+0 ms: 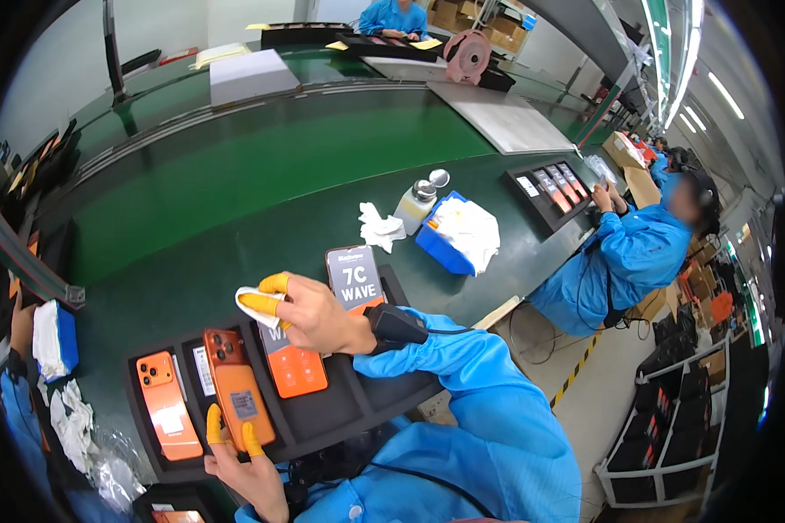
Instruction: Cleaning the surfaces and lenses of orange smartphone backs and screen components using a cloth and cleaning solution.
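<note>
My left hand (pixel 246 475), in yellow finger cots, grips the lower end of an orange phone (pixel 240 383); its back with the camera block faces up. My right hand (pixel 318 314), also in yellow finger cots, pinches a folded white cloth (pixel 251 305) above another phone (pixel 298 370), which it partly covers. These phones are at a black foam tray (pixel 323 425) with compartments. In its left compartment lies an orange phone (pixel 167 410), back up. At the tray's far right, a phone with a grey and orange front (pixel 354 270) lies partly behind my right wrist.
Beyond the tray stand a pump bottle (pixel 416 207), a crumpled white wipe (pixel 380 228) and a blue bin (pixel 440 248) of white cloths. Another blue bin (pixel 67 340) is at left. At right a co-worker (pixel 645 240) sits by a second phone tray (pixel 545 209). A green belt (pixel 262 166) runs behind.
</note>
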The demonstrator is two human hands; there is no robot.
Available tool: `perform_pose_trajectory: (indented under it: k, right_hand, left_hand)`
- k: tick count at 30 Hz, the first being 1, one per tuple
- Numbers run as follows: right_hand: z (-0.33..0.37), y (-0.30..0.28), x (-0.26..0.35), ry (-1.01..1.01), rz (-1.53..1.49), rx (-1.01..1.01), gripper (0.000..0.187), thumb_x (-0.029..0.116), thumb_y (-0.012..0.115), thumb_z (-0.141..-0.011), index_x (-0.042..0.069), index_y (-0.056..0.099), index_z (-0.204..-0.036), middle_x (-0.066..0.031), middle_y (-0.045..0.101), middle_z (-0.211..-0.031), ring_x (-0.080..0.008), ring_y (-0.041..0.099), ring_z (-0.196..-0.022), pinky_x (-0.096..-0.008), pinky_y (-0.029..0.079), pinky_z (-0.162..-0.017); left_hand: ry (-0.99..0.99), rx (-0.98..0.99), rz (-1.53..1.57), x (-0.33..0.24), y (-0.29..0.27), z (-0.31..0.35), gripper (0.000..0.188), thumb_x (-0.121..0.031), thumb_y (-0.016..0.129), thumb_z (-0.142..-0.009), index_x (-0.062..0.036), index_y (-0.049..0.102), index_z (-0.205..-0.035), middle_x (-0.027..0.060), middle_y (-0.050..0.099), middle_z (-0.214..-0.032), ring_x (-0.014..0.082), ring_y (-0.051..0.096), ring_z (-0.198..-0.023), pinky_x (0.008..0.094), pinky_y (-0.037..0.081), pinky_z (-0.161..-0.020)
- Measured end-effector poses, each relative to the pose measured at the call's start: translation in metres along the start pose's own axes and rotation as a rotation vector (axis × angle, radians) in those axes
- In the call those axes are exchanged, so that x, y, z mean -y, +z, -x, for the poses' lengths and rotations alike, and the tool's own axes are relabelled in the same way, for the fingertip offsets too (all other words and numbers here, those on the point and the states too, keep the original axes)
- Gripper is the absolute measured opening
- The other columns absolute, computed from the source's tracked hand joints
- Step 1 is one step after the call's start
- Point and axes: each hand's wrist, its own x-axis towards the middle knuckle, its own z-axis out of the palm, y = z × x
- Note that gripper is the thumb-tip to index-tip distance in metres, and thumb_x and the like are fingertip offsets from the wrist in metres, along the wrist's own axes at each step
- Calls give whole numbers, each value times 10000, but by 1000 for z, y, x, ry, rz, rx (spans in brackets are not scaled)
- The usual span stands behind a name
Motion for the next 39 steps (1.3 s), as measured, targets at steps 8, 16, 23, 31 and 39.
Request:
perform_pose_trajectory:
  k: [8,16,23,31,39]
  right_hand:
    - [-3,-16,-12,80,5,-23,460,-129,505,-578,-26,647,-1003,-186,585,-961,-331,612,-786,-363,523,-654]
    - [-2,-6,2,77,41,68,451,-125,559,-604,24,676,-1014,-169,590,-969,-302,602,-771,-343,506,-654]
    - [-2,3,41,-300,-21,294,414,25,672,-566,62,689,-978,-132,618,-964,-251,581,-716,-339,465,-579]
    - [-11,16,46,-500,60,273,233,94,645,-524,20,634,-745,-133,599,-912,-253,578,-798,-344,452,-612]
    - [-23,26,19,-306,269,219,227,-13,631,-573,-10,643,-800,-147,567,-838,-271,545,-677,-365,436,-546]
  left_hand:
    - [276,-368,-422,10,12,-29,249,-46,643,-770,-6,639,-1016,130,649,-946,278,540,-916,373,303,-826]
    - [255,-306,-367,10,19,-34,149,-102,715,-743,-23,649,-852,78,625,-796,209,562,-928,414,232,-790]
    - [258,-289,-277,13,18,-34,162,-82,722,-663,-25,674,-807,47,606,-728,211,537,-983,414,240,-762]
    - [272,-256,-238,16,20,-31,199,-11,700,-641,-8,687,-839,67,608,-754,209,545,-970,401,248,-764]
    - [245,-233,-300,17,20,-34,218,-23,735,-656,-11,693,-870,56,613,-780,202,545,-955,391,249,-766]
